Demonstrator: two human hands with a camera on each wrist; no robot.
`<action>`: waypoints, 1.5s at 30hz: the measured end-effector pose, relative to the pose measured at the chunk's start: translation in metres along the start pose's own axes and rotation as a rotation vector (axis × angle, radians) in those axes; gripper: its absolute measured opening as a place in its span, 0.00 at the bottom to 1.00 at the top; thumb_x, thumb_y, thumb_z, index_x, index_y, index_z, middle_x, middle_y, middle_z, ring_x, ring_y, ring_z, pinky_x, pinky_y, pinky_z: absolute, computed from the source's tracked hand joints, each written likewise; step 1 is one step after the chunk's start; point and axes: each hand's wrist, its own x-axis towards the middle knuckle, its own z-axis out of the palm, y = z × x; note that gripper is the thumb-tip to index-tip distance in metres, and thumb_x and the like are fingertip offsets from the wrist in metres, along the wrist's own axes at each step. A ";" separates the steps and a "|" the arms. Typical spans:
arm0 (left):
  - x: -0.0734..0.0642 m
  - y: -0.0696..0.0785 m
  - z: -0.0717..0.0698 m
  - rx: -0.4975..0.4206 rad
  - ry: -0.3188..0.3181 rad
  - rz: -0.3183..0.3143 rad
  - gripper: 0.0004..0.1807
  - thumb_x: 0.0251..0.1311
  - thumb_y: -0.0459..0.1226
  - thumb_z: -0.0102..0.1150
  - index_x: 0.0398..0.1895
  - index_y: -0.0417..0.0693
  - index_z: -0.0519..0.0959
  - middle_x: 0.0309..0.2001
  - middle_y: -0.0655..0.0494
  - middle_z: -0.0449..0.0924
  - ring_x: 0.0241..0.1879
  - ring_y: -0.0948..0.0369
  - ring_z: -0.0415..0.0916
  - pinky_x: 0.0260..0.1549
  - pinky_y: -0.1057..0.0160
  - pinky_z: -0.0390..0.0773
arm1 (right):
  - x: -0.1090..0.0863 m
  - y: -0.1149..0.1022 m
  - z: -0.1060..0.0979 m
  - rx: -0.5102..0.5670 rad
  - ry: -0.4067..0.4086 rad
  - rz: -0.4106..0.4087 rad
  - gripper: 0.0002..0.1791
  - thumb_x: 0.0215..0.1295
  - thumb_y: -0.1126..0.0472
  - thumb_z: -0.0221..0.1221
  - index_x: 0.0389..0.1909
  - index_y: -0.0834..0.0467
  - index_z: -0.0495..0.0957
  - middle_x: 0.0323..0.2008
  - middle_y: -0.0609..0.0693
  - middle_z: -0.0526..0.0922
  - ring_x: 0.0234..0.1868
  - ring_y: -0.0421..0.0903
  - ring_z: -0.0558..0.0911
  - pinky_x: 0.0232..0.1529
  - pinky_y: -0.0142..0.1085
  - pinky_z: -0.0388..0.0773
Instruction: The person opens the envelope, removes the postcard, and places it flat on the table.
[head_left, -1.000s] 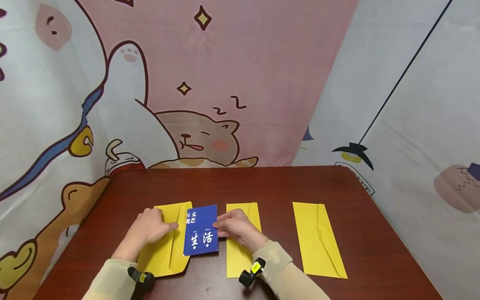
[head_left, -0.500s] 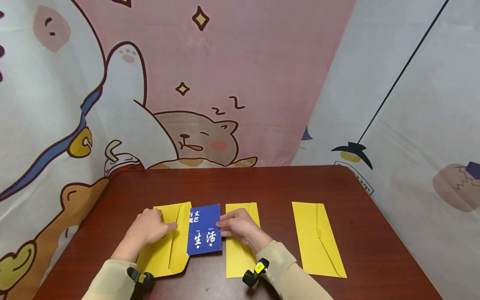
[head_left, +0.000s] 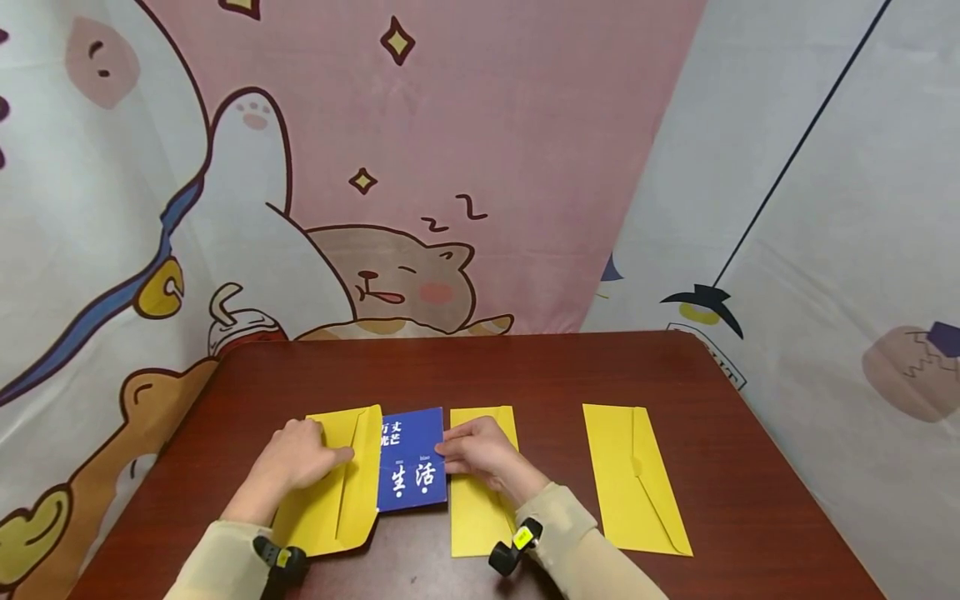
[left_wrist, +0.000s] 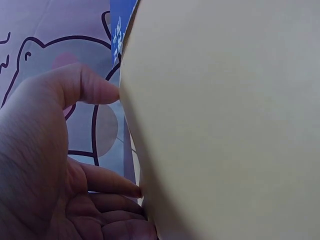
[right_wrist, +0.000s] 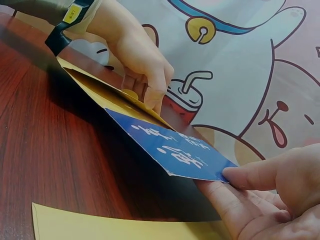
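My left hand (head_left: pixel 296 454) grips the left yellow envelope (head_left: pixel 318 525), thumb on its face and fingers round its far side. In the right wrist view, that envelope's mouth (right_wrist: pixel 95 87) gapes. My right hand (head_left: pixel 483 458) pinches the right edge of a blue card (head_left: pixel 416 450) with white characters, thumb on top and fingers beneath. The card's left end lies at the envelope's open edge; whether part of it is inside I cannot tell. From the left wrist, the envelope's broad face (left_wrist: pixel 225 110) fills most of the view, and a blue strip of the card (left_wrist: pixel 119 30) shows behind it.
A second yellow envelope (head_left: pixel 471 525) lies partly under my right hand and forearm. A third yellow envelope (head_left: pixel 637 483) lies further right on the dark red-brown table (head_left: pixel 555 367). Behind the table hangs a cartoon-printed cloth (head_left: pixel 540 167).
My right hand has drawn the blue card slightly to the right, so less of it overlaps the left envelope. My left hand stays on that envelope, nearly still.
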 end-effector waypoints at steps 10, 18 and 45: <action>-0.001 0.001 -0.001 0.006 0.001 0.001 0.37 0.56 0.57 0.71 0.47 0.29 0.79 0.34 0.44 0.75 0.28 0.52 0.74 0.25 0.57 0.74 | -0.002 -0.002 -0.004 0.005 -0.004 -0.006 0.14 0.64 0.74 0.69 0.49 0.75 0.81 0.37 0.63 0.89 0.35 0.54 0.91 0.39 0.44 0.88; 0.000 0.001 0.001 0.010 0.001 0.003 0.37 0.55 0.57 0.71 0.47 0.29 0.79 0.33 0.44 0.76 0.27 0.52 0.74 0.25 0.57 0.74 | -0.004 -0.002 -0.007 0.035 -0.026 -0.009 0.13 0.65 0.75 0.68 0.48 0.77 0.80 0.37 0.64 0.89 0.36 0.55 0.91 0.40 0.45 0.88; -0.001 0.002 -0.001 0.018 0.007 0.023 0.32 0.55 0.57 0.70 0.39 0.34 0.77 0.29 0.46 0.73 0.25 0.53 0.73 0.24 0.57 0.73 | -0.007 -0.005 -0.014 0.013 -0.013 -0.010 0.14 0.66 0.74 0.68 0.49 0.77 0.80 0.39 0.65 0.89 0.38 0.57 0.91 0.40 0.44 0.88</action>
